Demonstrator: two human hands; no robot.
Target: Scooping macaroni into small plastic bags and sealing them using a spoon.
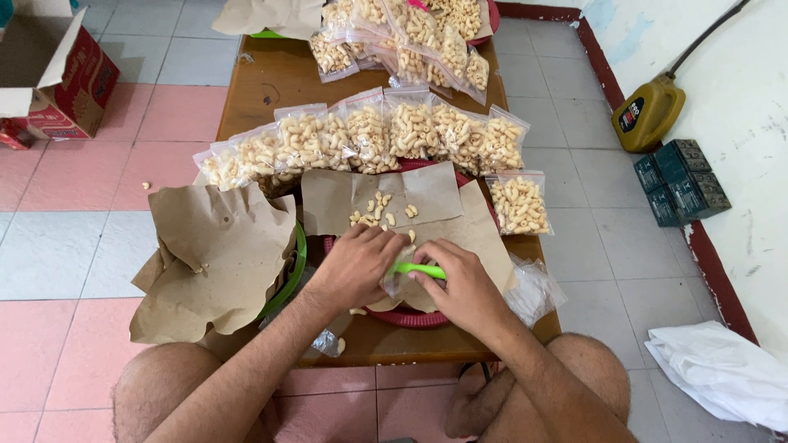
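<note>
Tiled floor surrounds a wooden table (254,90) at frame centre; left hand (355,267) pinches a small bag (392,281), right hand (464,285) grips a green scoop (419,269).

Brown paper (427,197) hides most of the red tray (410,318); the top edge cuts off the far bags (410,33).

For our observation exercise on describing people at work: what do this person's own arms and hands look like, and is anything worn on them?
Both forearms are bare, with no sleeves in view. The left hand and right hand wear no gloves; no rings, watch or bracelets are visible.
</note>
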